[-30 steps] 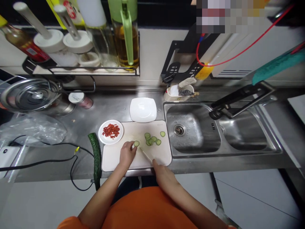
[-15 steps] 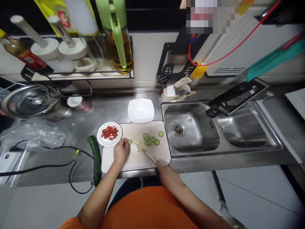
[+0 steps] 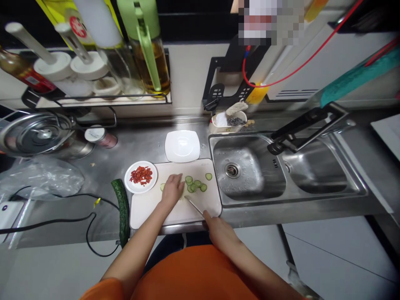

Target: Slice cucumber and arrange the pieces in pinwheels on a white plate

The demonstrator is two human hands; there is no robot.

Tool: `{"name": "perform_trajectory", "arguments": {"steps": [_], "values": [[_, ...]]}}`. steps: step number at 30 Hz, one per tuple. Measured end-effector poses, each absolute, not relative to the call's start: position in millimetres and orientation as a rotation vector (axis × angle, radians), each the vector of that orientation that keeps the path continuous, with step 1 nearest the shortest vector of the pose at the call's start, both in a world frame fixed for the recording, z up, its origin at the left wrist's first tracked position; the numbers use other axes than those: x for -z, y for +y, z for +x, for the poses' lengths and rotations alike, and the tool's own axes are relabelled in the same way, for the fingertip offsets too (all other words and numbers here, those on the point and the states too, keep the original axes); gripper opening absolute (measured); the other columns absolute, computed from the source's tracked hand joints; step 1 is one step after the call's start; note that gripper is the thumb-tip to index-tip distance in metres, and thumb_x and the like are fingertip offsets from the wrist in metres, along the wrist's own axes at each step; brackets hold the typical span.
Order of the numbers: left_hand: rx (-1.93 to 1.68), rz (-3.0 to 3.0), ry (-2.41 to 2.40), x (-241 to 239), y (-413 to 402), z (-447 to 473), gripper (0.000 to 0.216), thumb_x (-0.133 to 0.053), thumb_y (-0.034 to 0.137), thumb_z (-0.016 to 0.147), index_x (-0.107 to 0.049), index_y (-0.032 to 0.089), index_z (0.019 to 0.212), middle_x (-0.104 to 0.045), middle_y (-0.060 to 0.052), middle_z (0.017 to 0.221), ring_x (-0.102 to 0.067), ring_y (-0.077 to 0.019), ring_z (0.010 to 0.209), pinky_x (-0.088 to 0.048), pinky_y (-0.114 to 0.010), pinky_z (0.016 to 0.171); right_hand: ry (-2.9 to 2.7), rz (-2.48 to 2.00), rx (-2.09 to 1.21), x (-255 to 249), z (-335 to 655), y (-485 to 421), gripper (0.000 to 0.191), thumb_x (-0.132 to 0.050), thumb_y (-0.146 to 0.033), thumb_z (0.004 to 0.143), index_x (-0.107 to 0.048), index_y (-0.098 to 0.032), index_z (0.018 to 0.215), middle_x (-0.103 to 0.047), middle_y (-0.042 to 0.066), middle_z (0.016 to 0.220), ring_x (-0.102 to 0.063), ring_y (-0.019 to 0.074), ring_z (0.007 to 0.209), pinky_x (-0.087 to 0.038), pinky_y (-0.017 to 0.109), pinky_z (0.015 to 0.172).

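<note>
On the white cutting board (image 3: 146, 212), my right hand (image 3: 220, 229) grips a knife (image 3: 194, 205), its blade pointing up and left across the board. My left hand (image 3: 173, 191) is over the middle of the board, fingers stretched towards a small pile of cucumber slices (image 3: 194, 184), with nothing visible in them. One slice (image 3: 162, 187) lies just left of that hand, partly covered, and another slice (image 3: 208, 176) sits apart at the upper right. A whole dark-green cucumber (image 3: 122, 212) rests on the counter along the board's left side.
A white plate of chopped red pieces (image 3: 141, 176) overlaps the board's upper left corner. Behind the board stands a white square dish (image 3: 182, 146). The double sink (image 3: 250, 166) adjoins on the right. A black cable (image 3: 71, 216) and plastic bag (image 3: 43, 177) lie left.
My left hand has moved right, away from the single slice and towards the pile, and its fingers have extended. My right hand and the knife stay nearly in place.
</note>
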State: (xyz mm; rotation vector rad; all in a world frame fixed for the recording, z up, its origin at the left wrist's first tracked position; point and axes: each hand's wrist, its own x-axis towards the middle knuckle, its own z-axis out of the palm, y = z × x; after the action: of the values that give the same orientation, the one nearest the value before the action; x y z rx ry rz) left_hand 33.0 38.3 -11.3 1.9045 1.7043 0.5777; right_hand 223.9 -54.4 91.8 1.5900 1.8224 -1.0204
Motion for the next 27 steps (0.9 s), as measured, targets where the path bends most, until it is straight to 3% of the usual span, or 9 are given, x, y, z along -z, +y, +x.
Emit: {"name": "perform_trajectory", "arguments": {"steps": [7,14,20,27], "values": [[-0.475,1.827,1.763,19,52,61,0.019,-0.059,0.016,0.075,-0.061,0.019,0.094,-0.060,-0.008,0.093,-0.057,-0.0213,0.090,-0.046,-0.032,0.078,1.824,1.583,1.046,-88,227,-54,0.056,-0.035,0.003,0.076,-0.043,-0.020,0.126,-0.066,0.011,0.091,-0.063,0.0231,0.088,-0.040,0.026,0.063],[-0.588,1.666,1.733,11,51,57,0.004,-0.057,0.020,0.077,-0.060,0.021,0.078,-0.060,0.003,0.066,-0.055,-0.0124,0.061,-0.043,-0.023,0.061,1.825,1.589,1.056,-88,229,-54,0.054,-0.037,0.003,0.078,-0.042,-0.021,0.126,-0.066,0.011,0.091,-0.062,0.0220,0.089,-0.038,0.025,0.063],[-0.546,1.706,1.533,10,46,17,0.020,-0.054,0.018,0.079,-0.068,0.023,0.092,-0.071,0.000,0.085,-0.064,-0.0142,0.076,-0.050,-0.025,0.073,1.826,1.573,1.060,-88,232,-52,0.054,-0.035,0.003,0.076,-0.044,-0.020,0.123,-0.065,0.010,0.094,-0.061,0.0226,0.091,-0.037,0.025,0.064],[-0.480,1.953,1.358,16,38,6,0.022,-0.050,0.018,0.085,-0.068,0.022,0.099,-0.070,-0.004,0.100,-0.064,-0.0169,0.094,-0.049,-0.030,0.088,1.845,1.604,1.026,-85,230,-52,0.054,-0.036,0.002,0.076,-0.042,-0.018,0.125,-0.066,0.010,0.089,-0.062,0.0234,0.086,-0.035,0.026,0.060]]}}
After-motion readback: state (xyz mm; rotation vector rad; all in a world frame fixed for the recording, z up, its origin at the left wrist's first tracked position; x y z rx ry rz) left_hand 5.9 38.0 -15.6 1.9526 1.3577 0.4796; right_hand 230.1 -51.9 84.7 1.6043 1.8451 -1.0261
